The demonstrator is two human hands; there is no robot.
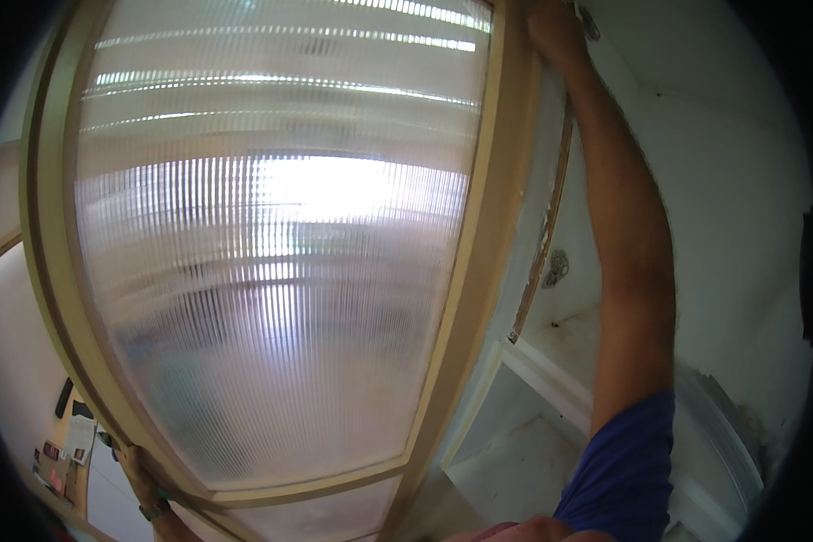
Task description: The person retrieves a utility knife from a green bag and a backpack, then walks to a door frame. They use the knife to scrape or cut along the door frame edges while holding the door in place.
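A tall cabinet door (481, 271) with a light wooden frame and a large ribbed see-through pane (271, 379) fills the middle of the head view. At the lower left, my left hand (135, 471) is closed around the door's outer edge, a watch on its wrist. My right arm reaches up, and my right hand (551, 29) grips the frame's right edge near the top; its fingertips are partly hidden. Beside that hand is a metal hinge (587, 22). A second hinge (556, 269) sits lower on the white inner wall.
The white cabinet inside, with a shelf (551, 384), stands at the right behind my arm. A strip of bare, chipped wood (544, 248) runs down its edge. At the lower left, papers and small items lie on a wooden surface (80, 492). A dark object (810, 275) shows at the far right.
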